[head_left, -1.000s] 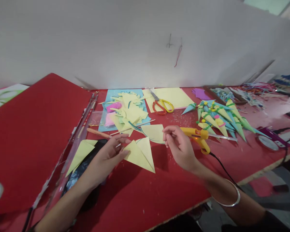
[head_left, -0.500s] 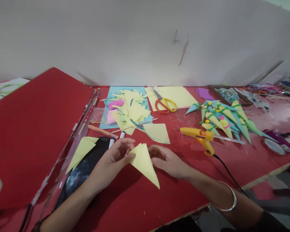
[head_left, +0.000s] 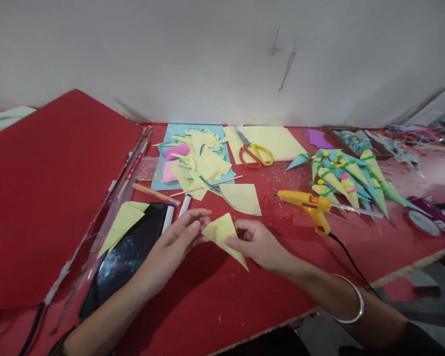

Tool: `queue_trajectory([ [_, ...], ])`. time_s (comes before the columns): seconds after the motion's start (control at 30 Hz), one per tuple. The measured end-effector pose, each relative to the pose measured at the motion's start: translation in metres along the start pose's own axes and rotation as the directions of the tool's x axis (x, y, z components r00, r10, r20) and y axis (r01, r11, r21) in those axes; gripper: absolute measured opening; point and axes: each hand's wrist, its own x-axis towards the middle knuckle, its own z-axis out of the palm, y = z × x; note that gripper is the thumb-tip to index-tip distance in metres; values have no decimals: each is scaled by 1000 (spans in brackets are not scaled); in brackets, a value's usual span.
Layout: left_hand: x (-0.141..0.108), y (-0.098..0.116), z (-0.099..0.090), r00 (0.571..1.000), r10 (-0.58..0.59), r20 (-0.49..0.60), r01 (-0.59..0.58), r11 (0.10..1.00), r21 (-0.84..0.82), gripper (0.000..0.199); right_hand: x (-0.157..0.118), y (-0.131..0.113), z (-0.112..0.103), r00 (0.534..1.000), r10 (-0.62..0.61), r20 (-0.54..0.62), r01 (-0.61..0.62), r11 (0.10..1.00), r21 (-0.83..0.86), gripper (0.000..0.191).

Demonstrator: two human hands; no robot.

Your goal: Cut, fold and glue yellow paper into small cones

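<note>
Grey wall (head_left: 170,59) rises beyond the fingers, and a red tabletop (head_left: 193,316) spreads beneath them. Left of the left fingers lies a glossy black slab (head_left: 141,237); right of the right fingers, a yellow glue gun (head_left: 307,203). The right hand (head_left: 261,247) pinches a folded yellow paper (head_left: 220,231), thumb on top; the left hand (head_left: 178,242) is loosely spread at its other edge, contact unclear. It should handle light, pliable and easily creased, best held gently along the overlap. No brand or writing is legible, even on the markers (head_left: 185,203).
</note>
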Motion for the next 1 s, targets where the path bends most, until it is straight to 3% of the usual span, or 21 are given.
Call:
queue_trajectory([
  [0.1,-2,-3,6,997,53,58,-58,995,81,33,1,1,1,998,35,-44,-32,998,58,28],
  [0.23,-6,-7,17,991,35,132,-61,980,192,37,0,1,3,998,20,-59,-13,994,104,23],
  [0.37,-10,-7,21,989,18,150,-54,969,242,17,-1,0,3,995,-4,-98,9,999,51,17],
  [0.53,-8,0,16,998,23,57,-38,956,292,18,-4,-1,0,986,-9,-166,-9,994,-106,23],
  [0.73,-5,2,8,996,39,-79,-12,950,313,20,-3,-2,-1,996,-47,-74,39,994,-103,23],
  [1.0,-4,4,5,982,84,-170,-32,957,287,26,-5,-3,-1,997,-40,-61,28,982,-187,39],
])
